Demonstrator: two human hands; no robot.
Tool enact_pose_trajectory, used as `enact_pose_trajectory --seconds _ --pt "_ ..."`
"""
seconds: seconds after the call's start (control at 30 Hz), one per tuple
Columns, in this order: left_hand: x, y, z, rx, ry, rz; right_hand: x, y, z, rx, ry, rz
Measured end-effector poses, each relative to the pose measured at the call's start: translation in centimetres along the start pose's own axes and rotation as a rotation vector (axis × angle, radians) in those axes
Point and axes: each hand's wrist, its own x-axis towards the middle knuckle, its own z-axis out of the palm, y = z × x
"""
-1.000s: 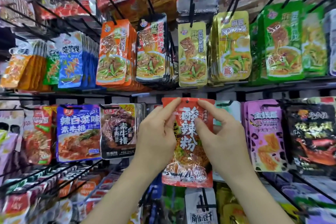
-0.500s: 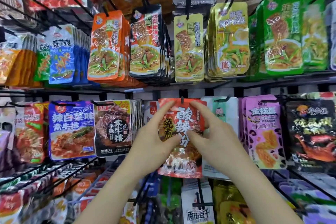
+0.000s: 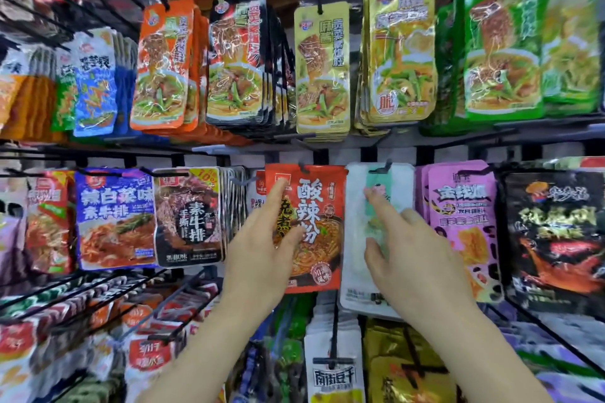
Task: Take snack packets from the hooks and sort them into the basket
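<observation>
A red snack packet [image 3: 322,226] with large white characters hangs from a black hook [image 3: 303,169] in the middle row. My left hand [image 3: 258,255] lies against its left edge, index finger stretched up and thumb resting on the front, not gripping. To the right, my right hand [image 3: 415,258] hovers with spread, straight fingers over a white and teal packet [image 3: 355,239] on the neighbouring hook and holds nothing. No basket is in view.
Rows of packets fill the rack: a black packet [image 3: 188,216] and a blue one [image 3: 114,216] at left, a pink one [image 3: 461,216] at right, yellow [image 3: 322,69] and green [image 3: 501,42] above. Bare black hook rods [image 3: 98,291] jut out at lower left.
Both hands pinched the red packet's top corners earlier. They have let go; the packet hangs on its hook, and my right hand has slid right onto the white packet.
</observation>
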Motion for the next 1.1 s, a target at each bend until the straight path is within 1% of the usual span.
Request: enact_pose_trajectory --seconds 0.07,0.17,0.23,0.3,0.37,0.43,0.6,0.73,0.83,0.97,1.03,1.1 --pt "0.0 0.2 0.0 -0.025 0.005 -0.008 0.3 0.3 0.2 0.009 0.043 -0.029" --pt "0.5 0.5 -0.1 -0.026 -0.049 -0.082 0.9 0.0 1.2 0.114 0.112 -0.179" --pt "0.9 0.9 -0.3 0.002 -0.102 -0.091 1.6 -0.5 1.8 0.095 0.103 -0.258" --pt "1.4 0.9 -0.4 0.065 -0.115 -0.118 2.3 -1.2 2.1 0.009 0.058 -0.271" --pt "1.7 0.8 -0.4 0.147 -0.123 -0.143 2.8 -1.6 2.3 -0.061 0.010 -0.244" --pt "1.7 0.9 -0.2 0.238 -0.160 -0.133 2.8 -1.7 2.4 -0.111 0.017 -0.227" --pt "1.8 0.0 0.3 0.337 -0.218 -0.117 2.5 -1.2 3.3 -0.176 0.062 -0.158" --pt "2.1 -1.1 -0.3 0.383 -0.259 -0.013 1.5 -1.3 3.6 -0.212 0.121 -0.120" --pt "2.2 -2.1 -0.8 0.434 -0.257 0.075 0.4 -1.5 3.5 -0.247 0.166 -0.042" --pt "1.8 -2.8 -1.3 0.410 -0.317 0.140 -0.8 -2.2 3.4 -0.317 0.173 0.067" --pt "1.6 -2.8 -1.8 0.417 -0.277 0.208 -1.6 -2.6 3.2 -0.298 0.143 0.142" --pt "1.4 -2.9 -2.6 0.334 -0.183 0.278 -2.8 -3.2 2.5 -0.227 0.121 0.219"
